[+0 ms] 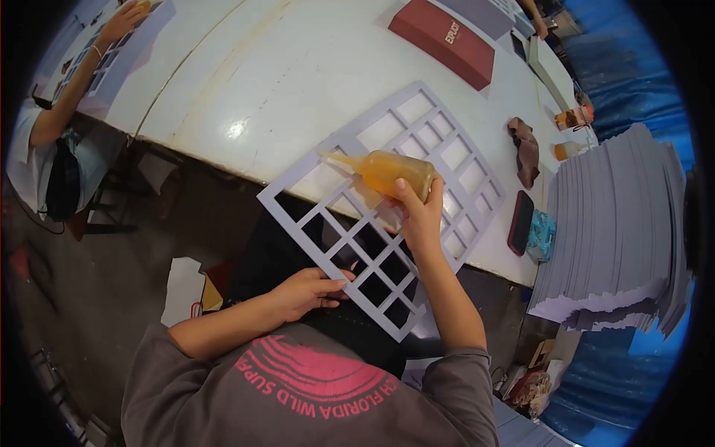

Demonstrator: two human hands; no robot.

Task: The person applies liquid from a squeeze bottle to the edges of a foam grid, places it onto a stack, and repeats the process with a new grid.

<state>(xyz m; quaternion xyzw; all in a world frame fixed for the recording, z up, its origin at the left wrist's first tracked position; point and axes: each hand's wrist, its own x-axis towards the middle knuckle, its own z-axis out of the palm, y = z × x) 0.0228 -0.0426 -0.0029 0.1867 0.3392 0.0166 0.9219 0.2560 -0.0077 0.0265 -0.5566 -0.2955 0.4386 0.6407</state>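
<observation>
A pale lilac grid frame (300, 236) with many square and oblong openings lies partly on the white table and juts over its near edge toward my lap. My left hand (311, 289) grips the frame's near border, thumb on top and fingers beneath. In my right hand (421, 212) is a squeeze bottle (398, 173) of amber, glue-like liquid. It is tilted on its side above the grid, its long narrow nozzle pointing left over one of the larger openings.
On the white table (246, 97) are a dark red box (445, 41), a brown crumpled strip (524, 152) and a phone (520, 223) beside a blue packet (541, 235). A tall stack of grey sheets (614, 223) stands at right. Another person's arm (78, 82) works over a similar grid at upper left.
</observation>
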